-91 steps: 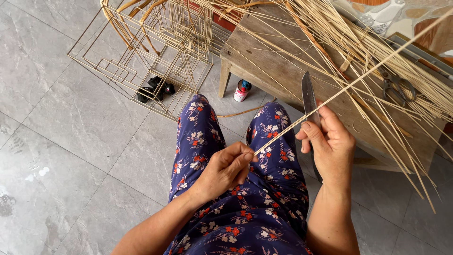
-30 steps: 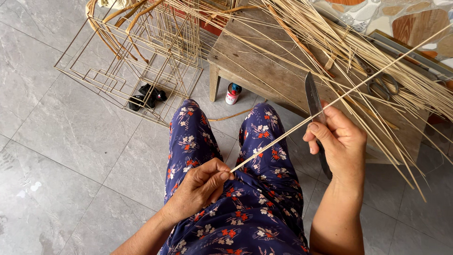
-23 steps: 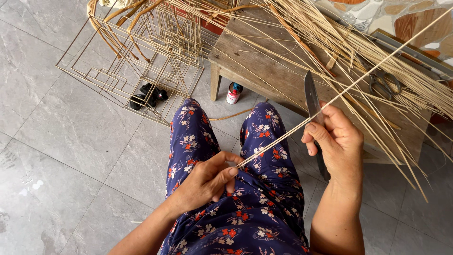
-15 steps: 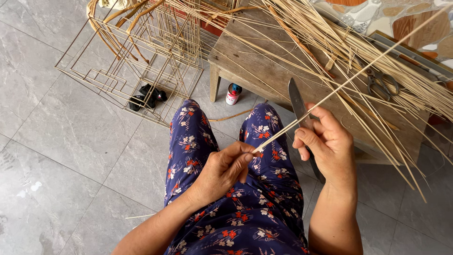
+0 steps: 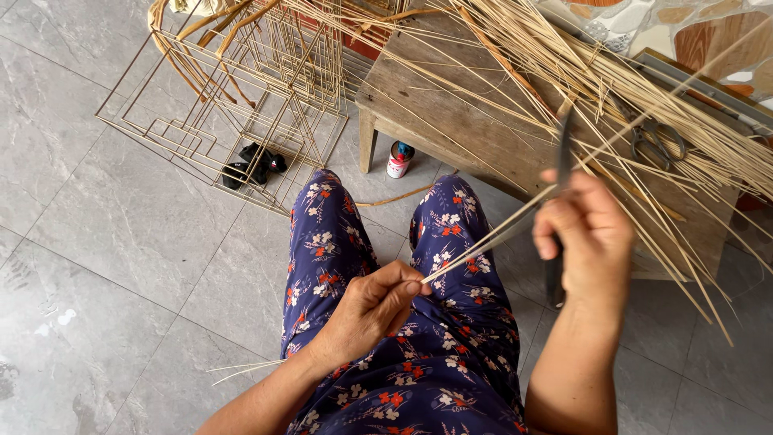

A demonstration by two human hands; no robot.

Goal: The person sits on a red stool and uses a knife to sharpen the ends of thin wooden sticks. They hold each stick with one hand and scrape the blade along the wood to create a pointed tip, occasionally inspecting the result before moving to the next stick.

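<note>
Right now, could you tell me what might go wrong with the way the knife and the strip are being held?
The right hand holds a dark knife against a thin bamboo strip that the left hand pinches at its end. The blade works above the lap, so a slip could reach the thigh or fingers. The thin strip could also snap or splinter, and it may snag on the loose strips piled over the wooden bench.

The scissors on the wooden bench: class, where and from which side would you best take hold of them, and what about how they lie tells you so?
Probably by the looped handles of the scissors, coming down from above. They lie flat on the bench with the loops showing clear, while the blades seem buried under the strips. The right hand, holding a knife, is the nearer one.
</note>
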